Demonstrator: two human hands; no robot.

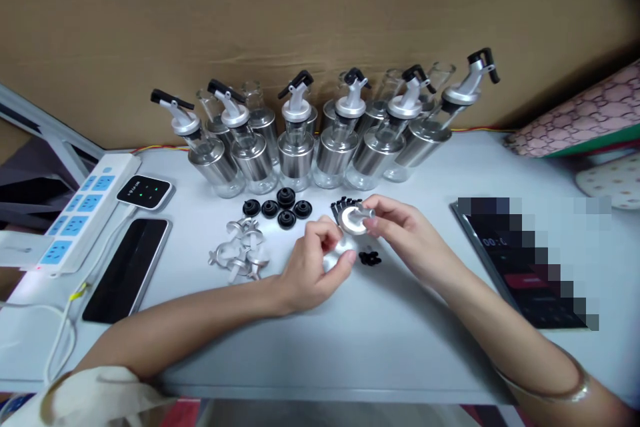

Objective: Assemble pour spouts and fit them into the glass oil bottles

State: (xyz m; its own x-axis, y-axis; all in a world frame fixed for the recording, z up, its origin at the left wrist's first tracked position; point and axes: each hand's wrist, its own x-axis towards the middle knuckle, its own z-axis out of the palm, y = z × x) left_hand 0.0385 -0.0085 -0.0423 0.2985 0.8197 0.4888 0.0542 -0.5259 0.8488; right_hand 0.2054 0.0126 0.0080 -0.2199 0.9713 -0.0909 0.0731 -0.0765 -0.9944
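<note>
A silver pourer top (354,220) with a round base is pinched between the fingers and thumb of my right hand (400,230). My left hand (315,263) is beside it, fingers curled in and thumb stretched toward the pourer top; what it grips, if anything, I cannot make out. Pale translucent pieces (342,248) show between its thumb and fingers. Behind the hands lie black levers (344,204) in a row, partly covered. Small black parts (370,258) are heaped under my right hand. To the left are more silver pourer tops (243,250) and black ribbed stoppers (287,219).
Glass bottles with steel sleeves (296,153) stand along the cardboard wall (320,13), several with pourers fitted. On the left are a power strip (87,213), a small hotspot device (145,191) and a phone (127,270). A dark tablet-like screen (505,267) lies right.
</note>
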